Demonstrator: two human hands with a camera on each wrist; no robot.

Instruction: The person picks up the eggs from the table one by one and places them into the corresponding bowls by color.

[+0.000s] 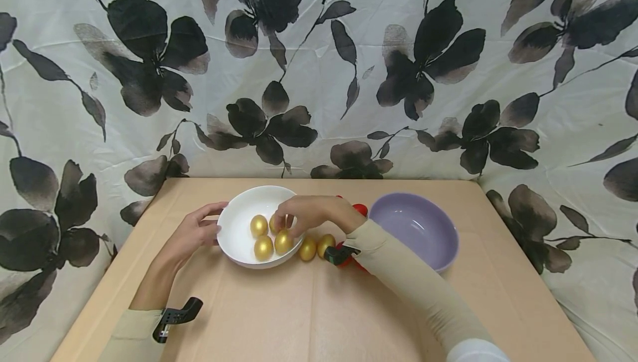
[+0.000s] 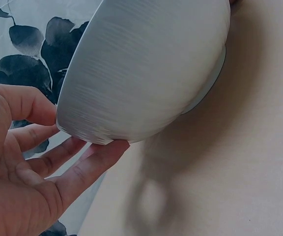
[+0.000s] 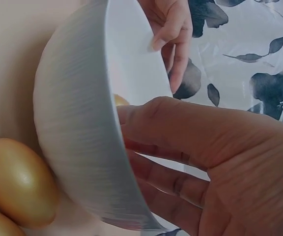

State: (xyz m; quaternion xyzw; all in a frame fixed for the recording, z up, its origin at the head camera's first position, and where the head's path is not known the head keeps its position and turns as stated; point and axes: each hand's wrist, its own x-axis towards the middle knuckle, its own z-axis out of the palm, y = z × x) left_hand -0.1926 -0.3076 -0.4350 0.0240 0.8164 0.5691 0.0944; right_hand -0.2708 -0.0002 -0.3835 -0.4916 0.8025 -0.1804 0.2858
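A white bowl stands at the left of the table, with several golden eggs inside. My left hand holds its left side; in the left wrist view the thumb lies at the rim and fingertips press the outer wall of the bowl. My right hand reaches over the right rim, fingers bent down among the eggs. One egg is partly covered by these fingers. In the right wrist view the bowl wall hides the fingertips, so a grip on an egg cannot be made out.
Outside the bowl, golden eggs lie on the table under my right wrist. Red objects show partly behind the right forearm. A purple bowl stands at the right. Flowered cloth hangs behind the table.
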